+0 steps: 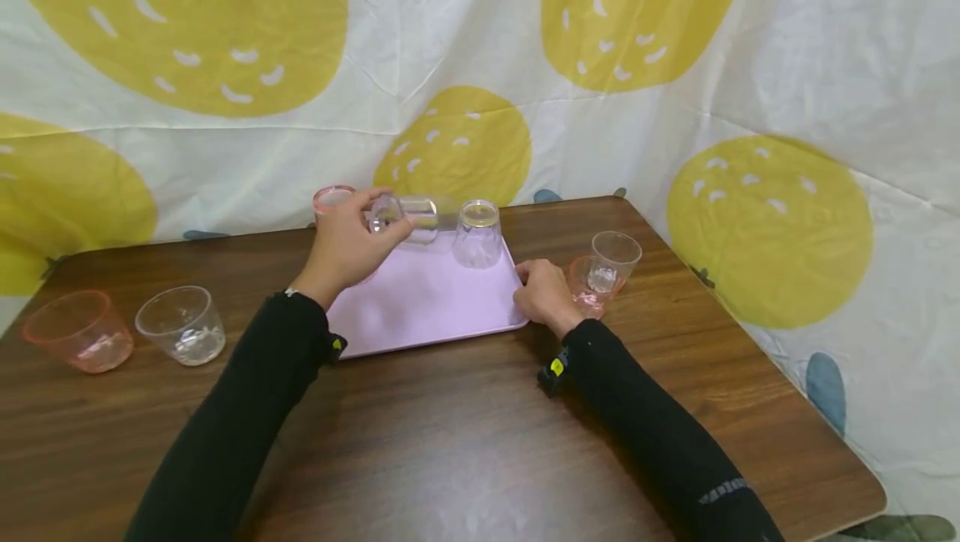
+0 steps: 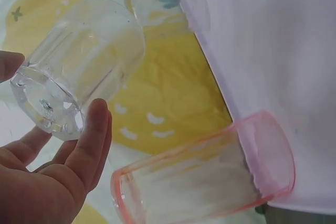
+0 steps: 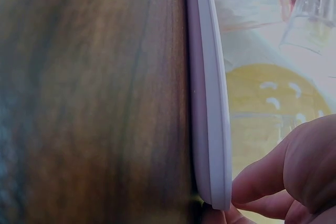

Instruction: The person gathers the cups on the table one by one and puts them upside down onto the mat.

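Observation:
My left hand (image 1: 347,240) grips a clear glass (image 1: 422,221) by its thick base, thumb on one side and fingers on the other. The glass (image 2: 84,61) lies tipped on its side in the air over the back of a pale pink tray (image 1: 435,292), its mouth pointing right. Behind that hand a pink glass (image 2: 205,177) stands upside down on the tray, partly hidden in the head view. Another clear glass (image 1: 477,238) is upside down at the tray's far right corner. My right hand (image 1: 546,296) pinches the tray's right edge (image 3: 218,129) near the front corner.
On the left of the brown table (image 1: 465,434) stand a pink glass (image 1: 81,333) and a clear glass (image 1: 183,327), both mouth up. Right of my right hand are another pink glass (image 1: 588,296) and a clear glass (image 1: 617,248). A fruit-patterned cloth (image 1: 630,142) hangs behind.

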